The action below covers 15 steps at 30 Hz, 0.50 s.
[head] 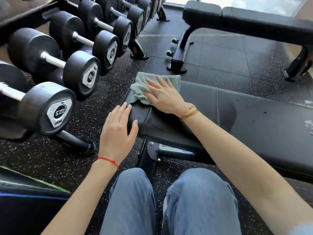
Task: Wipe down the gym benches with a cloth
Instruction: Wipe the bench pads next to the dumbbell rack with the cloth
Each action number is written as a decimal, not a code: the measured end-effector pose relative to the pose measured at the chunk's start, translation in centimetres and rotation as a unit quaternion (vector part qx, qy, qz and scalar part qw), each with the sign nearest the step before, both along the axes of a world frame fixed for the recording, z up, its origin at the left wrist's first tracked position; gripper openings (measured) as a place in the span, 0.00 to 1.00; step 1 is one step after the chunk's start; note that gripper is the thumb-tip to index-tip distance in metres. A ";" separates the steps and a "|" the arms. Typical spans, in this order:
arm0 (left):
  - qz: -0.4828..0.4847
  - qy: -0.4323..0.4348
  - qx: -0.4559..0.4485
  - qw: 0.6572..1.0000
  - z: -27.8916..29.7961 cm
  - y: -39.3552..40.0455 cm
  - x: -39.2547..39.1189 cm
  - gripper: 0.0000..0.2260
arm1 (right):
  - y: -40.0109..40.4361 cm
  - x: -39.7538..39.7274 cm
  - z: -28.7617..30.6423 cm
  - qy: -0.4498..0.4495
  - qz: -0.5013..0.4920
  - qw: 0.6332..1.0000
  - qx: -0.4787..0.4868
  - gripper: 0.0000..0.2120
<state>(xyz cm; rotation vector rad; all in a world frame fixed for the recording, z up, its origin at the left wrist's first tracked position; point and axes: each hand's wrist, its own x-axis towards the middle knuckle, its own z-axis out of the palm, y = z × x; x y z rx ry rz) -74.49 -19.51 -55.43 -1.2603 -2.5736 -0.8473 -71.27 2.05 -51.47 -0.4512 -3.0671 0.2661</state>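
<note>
A black padded gym bench (254, 119) runs from the centre to the right edge. On its left end lies a pale green cloth (144, 85), crumpled and partly hanging over the far corner. My right hand (165, 95) presses flat on the cloth with fingers spread. My left hand (118, 131) rests on the near left corner of the seat pad, thumb over the top and fingers on the end face. A second black bench (254, 19) stands further back at the upper right.
A rack of black dumbbells (81, 48) lines the left side, close to the bench end. The floor is black speckled rubber (59, 163). My knees in blue jeans (169, 200) are at the bottom. A dark object (25, 200) sits at the bottom left.
</note>
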 end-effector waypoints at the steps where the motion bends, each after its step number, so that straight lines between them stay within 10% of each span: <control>1: 0.002 -0.003 0.005 1.000 -0.1 -0.6 0.2 0.23 | -1.0 1.2 -0.1 0.010 0.028 1.000 -0.001 0.24; 7: -0.008 0.000 0.012 1.000 -0.7 -2.8 0.7 0.23 | -1.9 8.8 -0.6 0.034 0.110 0.993 -0.012 0.25; 15: -0.006 -0.006 0.005 1.000 -0.1 -2.8 0.7 0.22 | 1.1 -2.8 0.5 -0.013 -0.026 1.000 0.007 0.24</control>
